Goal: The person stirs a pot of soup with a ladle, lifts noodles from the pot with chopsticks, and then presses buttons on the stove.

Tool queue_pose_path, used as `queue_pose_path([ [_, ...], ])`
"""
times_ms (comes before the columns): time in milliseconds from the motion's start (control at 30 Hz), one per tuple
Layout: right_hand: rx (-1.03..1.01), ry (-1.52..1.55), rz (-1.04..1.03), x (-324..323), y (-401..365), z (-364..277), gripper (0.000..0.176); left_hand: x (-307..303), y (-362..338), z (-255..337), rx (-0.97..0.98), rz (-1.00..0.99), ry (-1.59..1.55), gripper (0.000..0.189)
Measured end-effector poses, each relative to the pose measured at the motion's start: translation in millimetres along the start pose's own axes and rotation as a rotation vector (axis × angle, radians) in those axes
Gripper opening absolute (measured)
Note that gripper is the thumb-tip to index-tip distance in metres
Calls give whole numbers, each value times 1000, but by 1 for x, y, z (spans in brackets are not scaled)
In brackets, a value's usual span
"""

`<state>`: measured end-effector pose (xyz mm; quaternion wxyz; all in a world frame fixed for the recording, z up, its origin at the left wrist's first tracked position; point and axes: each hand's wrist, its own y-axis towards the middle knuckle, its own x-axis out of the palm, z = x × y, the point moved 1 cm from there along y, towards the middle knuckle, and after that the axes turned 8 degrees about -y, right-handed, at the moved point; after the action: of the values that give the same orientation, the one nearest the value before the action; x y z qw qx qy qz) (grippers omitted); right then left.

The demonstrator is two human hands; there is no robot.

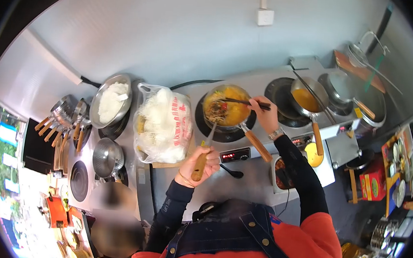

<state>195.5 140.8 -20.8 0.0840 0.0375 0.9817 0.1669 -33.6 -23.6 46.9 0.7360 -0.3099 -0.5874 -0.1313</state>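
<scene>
The left grip (pixel 199 165) clenches a wooden-handled metal spatula (pixel 210 131), its tip steadying noodles in the round steel pan (pixel 227 112) at frame centre. The right grip (pixel 264 112) pinches black chopsticks (pixel 242 102) across it, apparently for stirring.

A pale grey wall (pixel 175 29), fitted with a white socket box (pixel 265 17), rises behind a long stainless-steel worktop (pixel 261 79) in a cramped kitchen. Bright daylight and green foliage show through an opening (pixel 5 149) at left; the floor (pixel 338 207) at right lies in shadow.
</scene>
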Motion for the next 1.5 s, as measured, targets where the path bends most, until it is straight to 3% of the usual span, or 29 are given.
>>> queue_pose_path([
  [133, 38, 208, -147, 0, 2, 6, 11, 10, -6, -1, 57, 100, 198, 25],
  [167, 78, 150, -196, -6, 3, -3, 9, -1, -2, 3, 16, 8, 196, 24],
  [267, -7, -32, -241, -25, 10, 1, 8, -11, 8, -1, 41, 34, 181, 26],
  [300, -23, -98, -229, -28, 9, -16, 10, -14, 6, 2, -48, -52, 160, 25],
  [400, -42, -227, -309, -36, 14, -50, 15, -17, 13, -2, 9, 64, 85, 22],
  [600, -117, -405, -108, -56, 27, -62, 34, -22, 16, -3, 18, 11, 73, 17],
  [767, -78, -454, -305, -45, 22, -54, 27, -19, 14, -3, 70, -4, 44, 16],
  [833, -91, -264, -334, -30, 13, -43, 22, -18, 13, -3, 53, -3, 21, 16],
  [900, -122, -270, -342, -26, 7, -42, 19, -18, 14, -4, 68, 0, 44, 16],
  [1133, -176, -377, -181, -32, 9, -22, 23, -30, 32, -6, 71, -79, 94, 16],
  [1167, -184, -396, -156, -30, 2, -39, 26, -27, 28, -3, 60, -125, 105, 16],
  [1200, -186, -461, -174, -34, -5, -59, 26, -21, 27, -5, 100, 9, 126, 18],
  [1233, -187, -527, -193, -36, -21, -96, 26, -18, 24, -5, 126, 14, 114, 18],
  [1300, -257, -540, -151, -35, -26, -113, 25, -16, 24, -6, 101, -10, 178, 21],
  [1367, -571, -625, 11, -42, -22, -114, 13, -25, 33, -6, 139, -2, 173, 22],
  [1467, -598, -722, 22, -55, -23, -111, 20, -30, 45, -5, 95, -76, 242, 22],
  [1500, -474, -677, 0, -60, -24, -110, 22, -30, 47, -4, 101, -75, 237, 22],
])
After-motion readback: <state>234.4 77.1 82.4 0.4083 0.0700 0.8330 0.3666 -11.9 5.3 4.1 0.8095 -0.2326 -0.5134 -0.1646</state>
